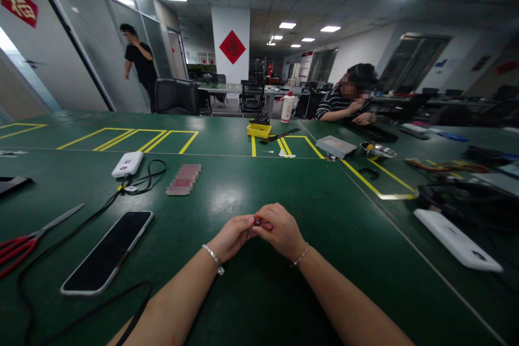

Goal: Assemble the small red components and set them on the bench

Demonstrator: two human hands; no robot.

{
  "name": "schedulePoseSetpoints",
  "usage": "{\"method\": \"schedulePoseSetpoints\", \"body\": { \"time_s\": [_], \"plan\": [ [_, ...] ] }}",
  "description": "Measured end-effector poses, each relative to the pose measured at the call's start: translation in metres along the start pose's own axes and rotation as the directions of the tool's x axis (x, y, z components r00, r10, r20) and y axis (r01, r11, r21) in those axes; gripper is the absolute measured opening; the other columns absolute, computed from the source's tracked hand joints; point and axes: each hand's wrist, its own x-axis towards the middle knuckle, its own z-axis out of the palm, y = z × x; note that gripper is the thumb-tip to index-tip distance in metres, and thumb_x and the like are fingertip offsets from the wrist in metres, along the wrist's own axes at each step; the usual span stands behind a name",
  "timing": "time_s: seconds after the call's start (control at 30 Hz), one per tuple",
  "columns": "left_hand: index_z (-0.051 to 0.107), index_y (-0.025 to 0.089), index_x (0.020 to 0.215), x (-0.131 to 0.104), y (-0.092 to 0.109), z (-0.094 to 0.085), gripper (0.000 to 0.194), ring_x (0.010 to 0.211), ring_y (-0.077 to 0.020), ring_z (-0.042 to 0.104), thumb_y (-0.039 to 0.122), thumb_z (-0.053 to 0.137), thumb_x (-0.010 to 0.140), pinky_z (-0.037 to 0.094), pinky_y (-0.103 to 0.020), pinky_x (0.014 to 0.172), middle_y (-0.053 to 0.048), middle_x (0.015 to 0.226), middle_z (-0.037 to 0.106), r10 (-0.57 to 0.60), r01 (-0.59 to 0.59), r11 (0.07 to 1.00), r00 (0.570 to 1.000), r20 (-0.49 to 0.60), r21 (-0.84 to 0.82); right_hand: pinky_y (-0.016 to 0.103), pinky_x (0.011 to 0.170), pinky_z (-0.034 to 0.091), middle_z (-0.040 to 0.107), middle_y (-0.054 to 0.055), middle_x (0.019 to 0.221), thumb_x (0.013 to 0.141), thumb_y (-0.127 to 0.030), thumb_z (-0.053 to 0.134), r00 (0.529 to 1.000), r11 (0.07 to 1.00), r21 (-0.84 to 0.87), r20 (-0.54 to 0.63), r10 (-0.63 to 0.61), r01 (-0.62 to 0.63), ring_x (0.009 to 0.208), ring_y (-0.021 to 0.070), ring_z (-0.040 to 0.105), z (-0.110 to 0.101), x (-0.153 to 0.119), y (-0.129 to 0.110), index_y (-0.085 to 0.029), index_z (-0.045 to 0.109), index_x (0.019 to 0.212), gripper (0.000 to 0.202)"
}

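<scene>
Just above the green table (243, 184), my left hand (235, 235) and my right hand (281, 230) meet at the fingertips. Between them is a small orange-red object (257, 220), pinched by the fingers of both hands and partly covered by them. Its exact shape is too small to tell. To the left of my left forearm lies a phone (108, 253) with a dark screen and a pale case. Each wrist wears a thin bracelet.
Red-handled scissors (24, 246), a black cable and a white power bank (127, 164) are at left. A yellow box (259, 130) and a white bottle (287, 107) stand farther back. A white device (458, 240) lies right. One person sits across the table; another stands at back left.
</scene>
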Motion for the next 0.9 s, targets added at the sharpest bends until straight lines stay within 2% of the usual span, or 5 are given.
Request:
{"method": "schedulePoseSetpoints", "body": {
  "time_s": [0.3, 0.5, 0.63, 0.8, 0.9],
  "plan": [
    [0.063, 0.007, 0.082, 0.0007, -0.004, 0.0023, 0.02, 0.074, -0.0137, 0.061, 0.025, 0.057, 0.075, 0.042, -0.024, 0.075, -0.01, 0.079, 0.066, -0.02, 0.02, 1.0, 0.999, -0.026, -0.021, 0.028, 0.067, 0.038, 0.053, 0.002, 0.072, 0.07, -0.024, 0.055, 0.998, 0.999, -0.014, -0.022, 0.051, -0.051, 0.073, 0.0166, 0.047, 0.0017, -0.0003, -0.0024, -0.019, 0.052, 0.071, 0.006],
    [0.061, 0.009, 0.089, -0.0025, 0.0003, 0.0042, 0.023, 0.081, -0.015, 0.059, 0.026, 0.057, 0.075, 0.041, -0.026, 0.079, -0.011, 0.087, 0.065, -0.008, 0.008, 0.998, 1.0, 0.0, -0.055, 0.03, 0.072, 0.04, 0.057, 0.003, 0.083, 0.073, -0.035, 0.058, 0.999, 0.988, 0.155, -0.034, 0.032, -0.026, 0.081, 0.0169, 0.05, 0.0012, -0.0004, 0.0017, -0.022, 0.059, 0.087, 0.019],
    [0.058, 0.011, 0.095, -0.0018, 0.0009, 0.0019, 0.026, 0.081, -0.0143, 0.059, 0.026, 0.059, 0.074, 0.042, -0.025, 0.077, -0.01, 0.089, 0.064, -0.011, 0.011, 0.996, 1.0, 0.001, -0.091, 0.031, 0.075, 0.041, 0.057, 0.003, 0.087, 0.072, -0.034, 0.06, 0.999, 0.983, 0.179, -0.023, 0.048, -0.043, 0.086, 0.0173, 0.051, 0.0034, -0.0005, 0.002, -0.023, 0.059, 0.093, 0.024],
    [0.055, 0.013, 0.075, 0.0016, -0.0023, 0.0, 0.011, 0.069, -0.01, 0.059, 0.02, 0.062, 0.071, 0.043, -0.02, 0.066, -0.006, 0.076, 0.064, -0.018, 0.014, 0.998, 0.997, -0.08, -0.06, 0.032, 0.077, 0.041, 0.057, 0.003, 0.087, 0.067, -0.027, 0.064, 0.999, 0.985, 0.169, -0.002, 0.038, -0.038, 0.086, 0.0176, 0.05, 0.0018, 0.0003, 0.0002, -0.021, 0.056, 0.089, 0.025],
    [0.053, 0.013, 0.069, 0.0023, -0.0037, 0.0001, 0.012, 0.07, -0.0096, 0.058, 0.02, 0.062, 0.071, 0.043, -0.02, 0.067, -0.006, 0.076, 0.064, -0.012, 0.009, 1.0, 0.995, -0.096, -0.025, 0.031, 0.077, 0.04, 0.057, 0.003, 0.085, 0.069, -0.026, 0.063, 1.0, 0.988, 0.155, 0.005, 0.022, -0.023, 0.085, 0.0173, 0.049, -0.0013, 0.0009, -0.0009, -0.02, 0.055, 0.085, 0.019]
  ]
}}
